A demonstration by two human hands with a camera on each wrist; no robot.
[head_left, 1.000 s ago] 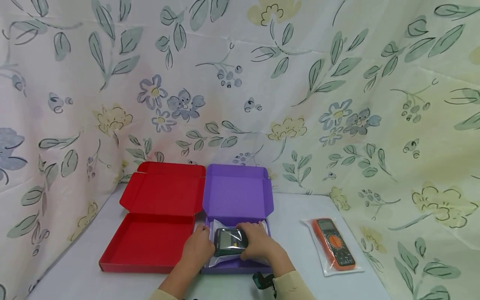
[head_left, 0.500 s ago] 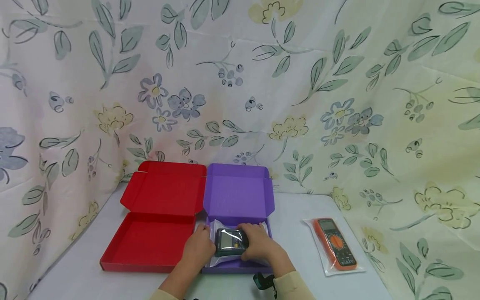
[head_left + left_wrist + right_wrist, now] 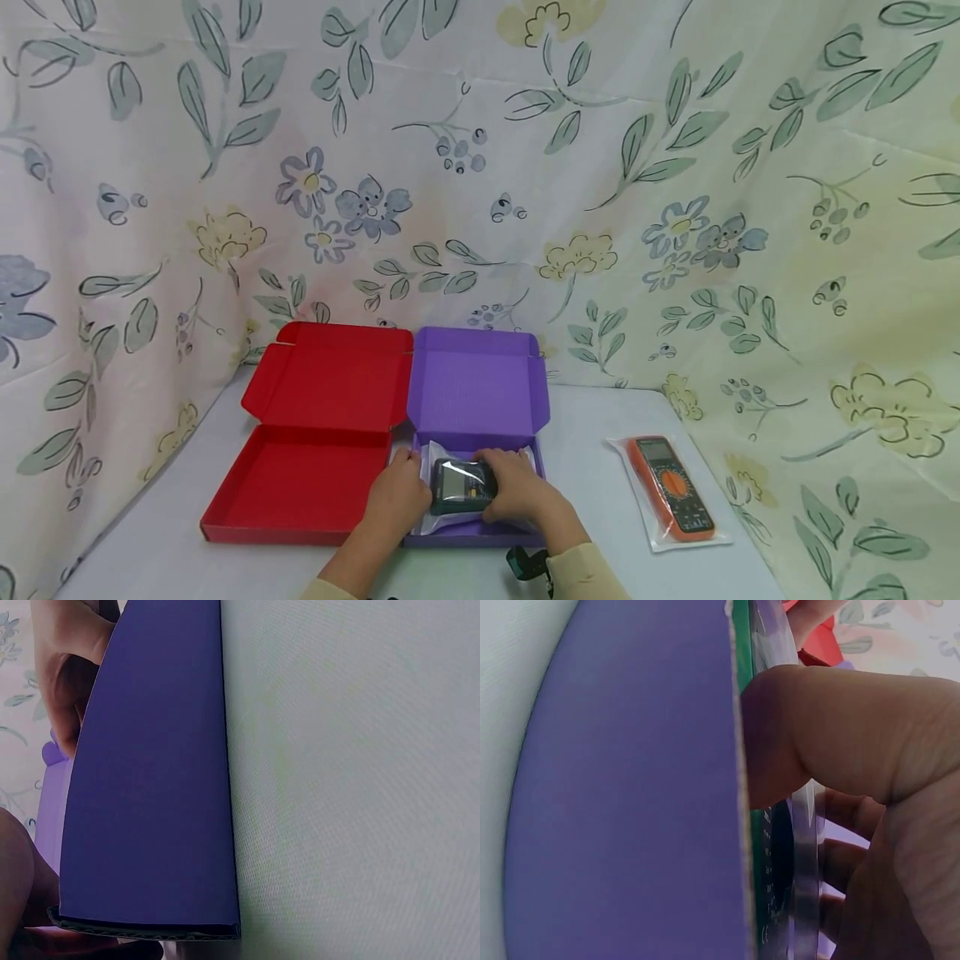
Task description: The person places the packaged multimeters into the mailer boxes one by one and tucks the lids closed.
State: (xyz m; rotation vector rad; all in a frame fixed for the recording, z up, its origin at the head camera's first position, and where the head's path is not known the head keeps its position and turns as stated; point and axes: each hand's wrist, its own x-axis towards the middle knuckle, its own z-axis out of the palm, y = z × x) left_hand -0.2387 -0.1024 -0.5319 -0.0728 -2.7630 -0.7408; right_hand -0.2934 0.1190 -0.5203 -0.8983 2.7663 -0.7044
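A dark green multimeter [image 3: 459,487] in a clear plastic bag lies crosswise in the open purple box [image 3: 472,529], its screen facing up. My right hand [image 3: 517,485] grips the meter's right end, with the thumb on the near side and the fingers over the far side. In the right wrist view the bent thumb [image 3: 840,727] reaches in behind the purple front wall. My left hand [image 3: 399,493] holds the left wall of the purple box, between the two boxes. The left wrist view catches part of that hand [image 3: 16,877] at the box corner.
An open red box [image 3: 300,487] stands directly left of the purple one, its lid [image 3: 330,379] raised. To the right, an orange multimeter [image 3: 670,487] in a clear bag lies on the white table [image 3: 585,450]. A floral curtain [image 3: 465,167] hangs behind.
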